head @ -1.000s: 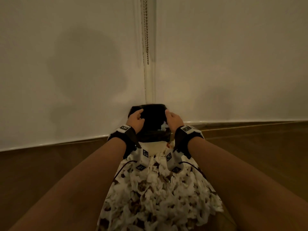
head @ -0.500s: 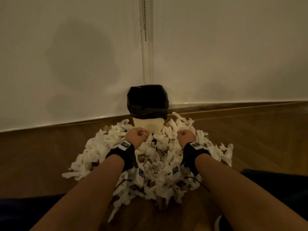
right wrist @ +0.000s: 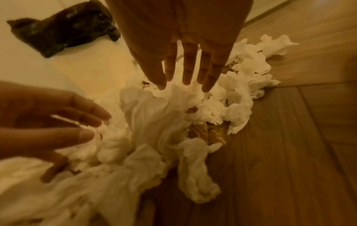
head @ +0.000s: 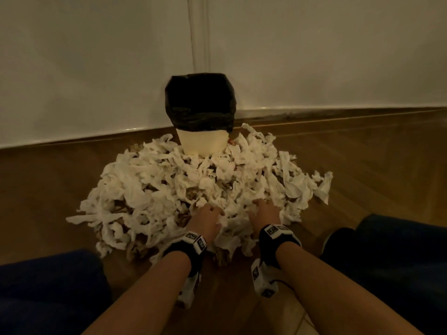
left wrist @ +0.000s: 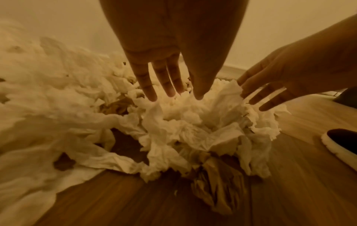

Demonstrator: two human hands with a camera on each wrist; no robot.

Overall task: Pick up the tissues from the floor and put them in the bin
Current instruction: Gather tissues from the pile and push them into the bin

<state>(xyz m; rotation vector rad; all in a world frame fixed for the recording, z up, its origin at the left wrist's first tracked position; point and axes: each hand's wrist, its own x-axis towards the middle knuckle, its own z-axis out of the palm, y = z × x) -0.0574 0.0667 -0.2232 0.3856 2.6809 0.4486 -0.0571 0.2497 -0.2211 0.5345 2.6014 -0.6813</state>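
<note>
A big heap of crumpled white and brown tissues [head: 193,187] lies on the wooden floor in front of a cream bin [head: 202,141] lined with a black bag [head: 199,100]. My left hand [head: 205,217] and right hand [head: 263,211] reach side by side into the near edge of the heap. In the left wrist view the left hand [left wrist: 173,93] has straight, spread fingers touching the tissues [left wrist: 193,125]. The right wrist view shows the right hand [right wrist: 183,85] the same way, fingertips on the tissues [right wrist: 158,119], holding nothing.
The bin stands in a corner against white walls [head: 96,68] with a skirting edge. Dark-clad legs [head: 48,293] flank the heap left and right, and a dark shoe [left wrist: 343,142] rests on the floor at the right. Bare wooden floor [head: 375,153] surrounds the heap.
Both hands came away from the bin's rim, drew back toward me and dropped onto the near edge of the tissue heap. Their fingers went from curled to spread straight.
</note>
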